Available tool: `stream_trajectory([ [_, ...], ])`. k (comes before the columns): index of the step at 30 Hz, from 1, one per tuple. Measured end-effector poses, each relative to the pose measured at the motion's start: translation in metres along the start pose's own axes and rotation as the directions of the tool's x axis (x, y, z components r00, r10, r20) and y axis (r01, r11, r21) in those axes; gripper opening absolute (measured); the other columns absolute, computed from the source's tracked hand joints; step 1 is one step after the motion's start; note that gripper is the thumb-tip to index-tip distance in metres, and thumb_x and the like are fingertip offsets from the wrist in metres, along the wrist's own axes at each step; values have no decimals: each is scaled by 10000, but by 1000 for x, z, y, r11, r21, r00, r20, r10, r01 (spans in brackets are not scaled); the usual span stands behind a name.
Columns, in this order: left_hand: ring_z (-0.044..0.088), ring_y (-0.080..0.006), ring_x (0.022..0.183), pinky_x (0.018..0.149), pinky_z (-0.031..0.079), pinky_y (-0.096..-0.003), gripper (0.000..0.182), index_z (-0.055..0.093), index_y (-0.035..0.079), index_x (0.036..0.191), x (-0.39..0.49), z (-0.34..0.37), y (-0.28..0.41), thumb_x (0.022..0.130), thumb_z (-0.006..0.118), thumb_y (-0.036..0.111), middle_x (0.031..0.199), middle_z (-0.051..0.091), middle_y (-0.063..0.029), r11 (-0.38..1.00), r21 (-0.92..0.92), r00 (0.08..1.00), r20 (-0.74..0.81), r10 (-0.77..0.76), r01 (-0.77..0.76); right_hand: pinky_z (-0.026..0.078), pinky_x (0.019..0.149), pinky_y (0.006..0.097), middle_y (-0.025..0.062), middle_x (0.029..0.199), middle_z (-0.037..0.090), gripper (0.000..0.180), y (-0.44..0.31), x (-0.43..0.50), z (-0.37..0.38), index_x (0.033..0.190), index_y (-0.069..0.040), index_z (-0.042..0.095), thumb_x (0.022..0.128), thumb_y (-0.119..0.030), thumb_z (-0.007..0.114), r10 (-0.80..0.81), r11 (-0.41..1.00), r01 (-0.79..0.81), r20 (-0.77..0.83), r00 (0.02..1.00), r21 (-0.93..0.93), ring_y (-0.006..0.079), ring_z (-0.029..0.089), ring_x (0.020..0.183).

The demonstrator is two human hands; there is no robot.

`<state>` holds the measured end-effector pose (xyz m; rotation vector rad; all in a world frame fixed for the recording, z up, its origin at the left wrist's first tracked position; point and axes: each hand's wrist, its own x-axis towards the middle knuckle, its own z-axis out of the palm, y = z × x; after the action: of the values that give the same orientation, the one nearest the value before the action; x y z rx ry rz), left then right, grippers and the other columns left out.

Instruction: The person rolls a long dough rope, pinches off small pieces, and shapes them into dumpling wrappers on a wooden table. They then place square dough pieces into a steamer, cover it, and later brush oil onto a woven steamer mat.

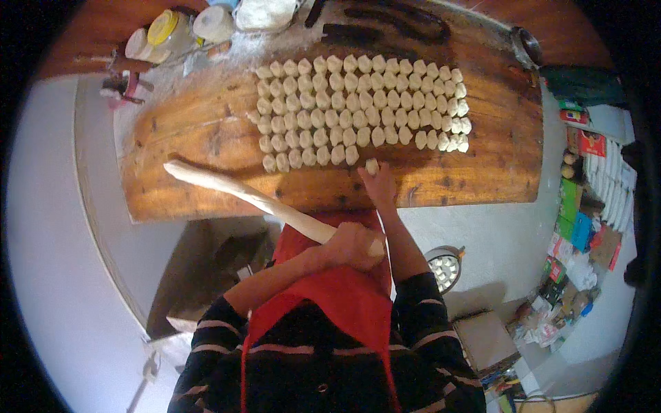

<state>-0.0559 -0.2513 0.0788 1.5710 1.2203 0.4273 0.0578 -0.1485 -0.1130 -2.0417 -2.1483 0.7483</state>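
Observation:
My left hand (356,245) is closed around one end of a long roll of dough (248,195). The roll slants up and left across the edge of the wooden board, and a bit of dough shows at the thumb side of the fist. In my right hand (380,180) a small dough piece (372,166) is held at the fingertips, just above the board near its front edge. Beyond both hands, many dough pieces (335,100) lie in close rows on the wooden board (490,175). The lowest row ends just left of my right hand.
Tubs, one with a yellow lid (163,27), and a white flour bag (266,14) stand at the back left. Dark tools (351,33) lie behind the rows. A metal bowl (526,46) sits at the back right. Below the board is a round container of white pieces (444,271).

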Motion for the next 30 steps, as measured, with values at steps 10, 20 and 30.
stream_trajectory([
  [10, 614, -198, 883, 757, 517, -346, 330, 604, 59, 1159, 13, -4, -81, 908, 672, 262, 1030, 624, -80, 726, -636, 829, -236, -507, 263, 516, 861, 363, 107, 1037, 701, 431, 15, -3, -74, 1251, -47, 585, 865, -201, 700, -466, 830, 128, 548, 694, 543, 227, 667, 960],
  [20, 639, -373, 1080, 855, 523, -467, 589, 431, 87, 1340, 36, 9, -92, 840, 701, 246, 1180, 634, -202, 934, -325, 946, -228, -230, 149, 516, 846, 361, 151, 1063, 675, 481, -22, -28, -101, 1232, -26, 569, 856, -277, 732, -386, 814, 64, 454, 803, 578, 259, 663, 972],
  [30, 685, -395, 779, 703, 528, -527, 243, 699, 116, 801, 45, 26, -52, 821, 613, 343, 787, 699, -171, 833, 31, 784, -358, -507, 553, 535, 777, 457, 177, 991, 706, 527, -11, -13, -46, 1048, -26, 647, 825, -500, 710, -116, 990, 85, 321, 940, 108, 354, 683, 918],
])
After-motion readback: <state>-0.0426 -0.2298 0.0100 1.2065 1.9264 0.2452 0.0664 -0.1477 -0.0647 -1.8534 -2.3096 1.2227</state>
